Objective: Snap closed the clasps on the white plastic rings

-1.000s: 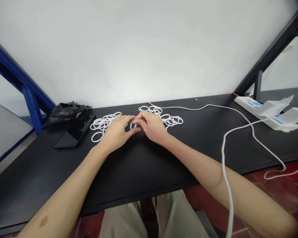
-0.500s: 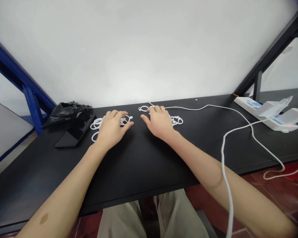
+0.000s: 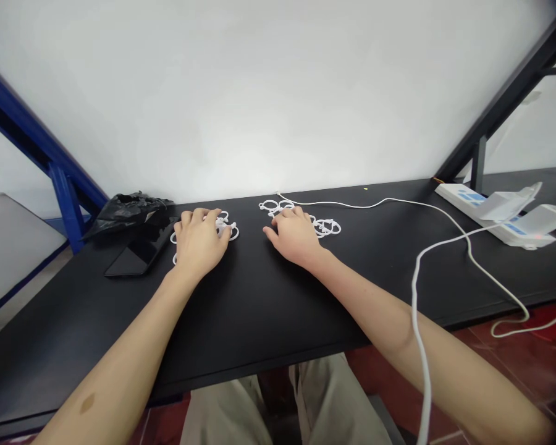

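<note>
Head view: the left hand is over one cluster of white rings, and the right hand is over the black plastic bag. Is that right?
Not quite: in the head view, the right hand is over a second cluster of white rings, not the bag. The left hand is over the other cluster, as you say.

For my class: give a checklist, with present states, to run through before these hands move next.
1. Left hand over the left white rings: ok, it covers part of them.
2. Right hand over the right white rings: ok, also partly covered.
3. Two ring groups apart: ok, bare black table shows between them.
4. A ring gripped in either hand: cannot tell, the hands hide it.
5. White cable clear of the right forearm: cannot tell, it crosses the forearm in view.
</note>
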A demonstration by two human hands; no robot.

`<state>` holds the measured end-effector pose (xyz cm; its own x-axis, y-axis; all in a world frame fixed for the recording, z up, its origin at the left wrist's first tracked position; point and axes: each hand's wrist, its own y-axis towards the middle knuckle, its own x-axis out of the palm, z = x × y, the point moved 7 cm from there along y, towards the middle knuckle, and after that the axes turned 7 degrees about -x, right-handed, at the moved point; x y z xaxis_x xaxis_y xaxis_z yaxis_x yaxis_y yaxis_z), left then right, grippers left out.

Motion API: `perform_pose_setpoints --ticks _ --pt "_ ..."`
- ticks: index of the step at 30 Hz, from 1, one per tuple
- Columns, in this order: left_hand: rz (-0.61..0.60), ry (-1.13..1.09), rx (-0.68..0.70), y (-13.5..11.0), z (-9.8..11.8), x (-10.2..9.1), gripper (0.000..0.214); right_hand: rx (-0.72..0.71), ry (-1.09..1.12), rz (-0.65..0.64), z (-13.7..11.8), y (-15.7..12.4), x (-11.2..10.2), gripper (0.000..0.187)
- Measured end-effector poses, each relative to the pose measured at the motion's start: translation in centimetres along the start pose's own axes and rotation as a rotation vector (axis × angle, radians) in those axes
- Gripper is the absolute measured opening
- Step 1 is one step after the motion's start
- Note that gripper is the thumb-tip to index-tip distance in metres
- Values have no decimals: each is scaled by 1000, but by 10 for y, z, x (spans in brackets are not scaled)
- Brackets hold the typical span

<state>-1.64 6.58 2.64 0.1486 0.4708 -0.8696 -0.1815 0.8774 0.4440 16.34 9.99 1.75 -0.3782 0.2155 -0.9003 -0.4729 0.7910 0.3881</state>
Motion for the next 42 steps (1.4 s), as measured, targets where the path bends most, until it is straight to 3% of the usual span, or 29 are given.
perform_pose_setpoints --ticks 3,8,15,23,30,42 --pt "4 -88 74 -2 11 -2 45 -73 200 87 -13 -1 -5 25" --pt "-95 -248 222 -6 27 5 50 -172 510 190 -29 -4 -12 16" --pt "-182 -375 252 -8 35 1 25 -242 679 208 -37 -8 -16 14" --pt "-249 -551 222 -8 34 -3 33 -209 781 221 -39 -11 -23 13" --pt "-283 -489 248 -11 38 -2 28 -82 835 160 -33 -11 -12 22" --pt "-272 -429 336 -14 44 0 20 -182 670 152 -34 -7 -9 18"
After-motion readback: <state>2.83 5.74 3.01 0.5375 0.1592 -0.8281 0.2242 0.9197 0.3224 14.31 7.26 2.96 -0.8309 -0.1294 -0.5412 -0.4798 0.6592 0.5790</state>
